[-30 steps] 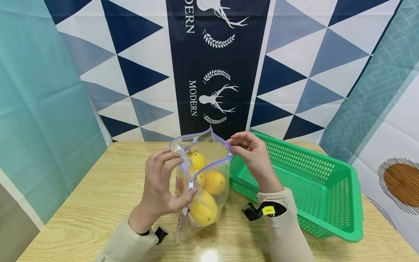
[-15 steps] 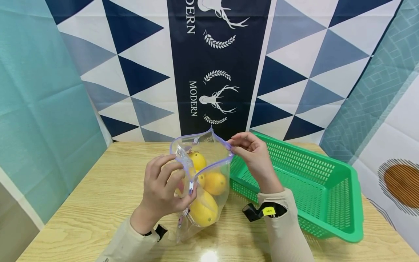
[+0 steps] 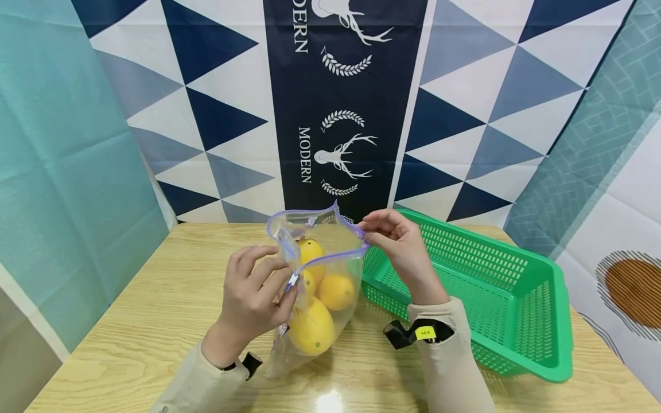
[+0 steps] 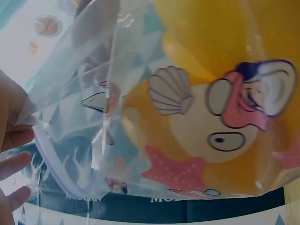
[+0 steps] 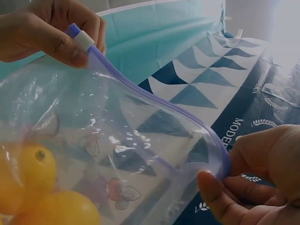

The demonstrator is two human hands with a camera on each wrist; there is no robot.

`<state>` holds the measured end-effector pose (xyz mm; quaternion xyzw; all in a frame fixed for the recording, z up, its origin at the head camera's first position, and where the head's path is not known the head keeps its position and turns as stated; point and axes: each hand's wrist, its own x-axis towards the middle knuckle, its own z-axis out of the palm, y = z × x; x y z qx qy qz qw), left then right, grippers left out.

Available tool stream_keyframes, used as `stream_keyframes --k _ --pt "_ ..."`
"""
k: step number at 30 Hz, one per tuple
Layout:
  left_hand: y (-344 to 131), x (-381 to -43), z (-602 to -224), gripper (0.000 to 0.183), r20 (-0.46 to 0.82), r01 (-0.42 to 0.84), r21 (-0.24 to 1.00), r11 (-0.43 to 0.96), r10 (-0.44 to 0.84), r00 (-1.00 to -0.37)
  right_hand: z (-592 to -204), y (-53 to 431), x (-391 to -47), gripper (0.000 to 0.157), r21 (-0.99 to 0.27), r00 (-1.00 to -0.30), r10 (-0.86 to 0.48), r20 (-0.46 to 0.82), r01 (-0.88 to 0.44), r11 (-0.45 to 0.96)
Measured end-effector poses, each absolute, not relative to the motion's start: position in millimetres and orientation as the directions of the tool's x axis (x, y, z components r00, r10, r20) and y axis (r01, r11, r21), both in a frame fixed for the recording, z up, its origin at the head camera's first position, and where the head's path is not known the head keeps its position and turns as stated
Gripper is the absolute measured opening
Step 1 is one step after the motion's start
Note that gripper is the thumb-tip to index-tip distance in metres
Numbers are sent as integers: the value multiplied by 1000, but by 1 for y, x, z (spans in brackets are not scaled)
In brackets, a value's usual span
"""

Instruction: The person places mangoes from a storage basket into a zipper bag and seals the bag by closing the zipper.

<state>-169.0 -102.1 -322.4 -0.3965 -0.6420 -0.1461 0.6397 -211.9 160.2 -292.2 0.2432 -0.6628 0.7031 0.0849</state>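
A clear plastic slider zip bag point(image 3: 333, 256) with a purple rim stands on the table with its mouth open. Inside it are several orange-yellow round fruits point(image 3: 337, 291) that look like oranges. My left hand point(image 3: 252, 292) pinches the bag's near left corner beside the white slider point(image 3: 292, 280); in the right wrist view its thumb lies just under the slider point(image 5: 85, 41). Thumb and fingers of my right hand point(image 3: 396, 246) pinch the far right end of the rim. Printed shells and a pink starfish point(image 4: 176, 168) mark the bag's side in the left wrist view.
A green perforated plastic basket point(image 3: 560, 321) stands to the right, close behind my right wrist. The wooden table point(image 3: 144, 298) ends at a patterned cloth backdrop point(image 3: 227, 115). Teal cloth point(image 3: 77, 143) hangs on the left.
My left hand has closed its fingers on the bag's corner by the slider and drawn it slightly left. The bag and fruits have tilted left with it. My right hand keeps its place.
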Motion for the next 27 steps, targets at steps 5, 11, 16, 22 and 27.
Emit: stream_keyframes --k 5,11,16,22,27 --pt "-108 -168 -319 22 951 747 -255 614 298 80 -291 163 -211 24 -895 -852 -279 443 -440 -75" --pt "-115 -169 -315 25 953 754 -237 612 299 57 -291 164 -211 23 -895 -842 -327 428 -444 -29" --pt "-120 -170 -313 25 949 769 -237 594 310 53 -291 165 -212 18 -887 -852 -278 443 -462 0" --pt "-121 -171 -313 25 948 779 -232 583 314 47 -294 161 -219 31 -877 -873 -203 444 -470 104" --pt "-120 -171 -314 25 948 779 -231 583 314 46 -301 154 -226 38 -879 -866 -257 428 -465 105"
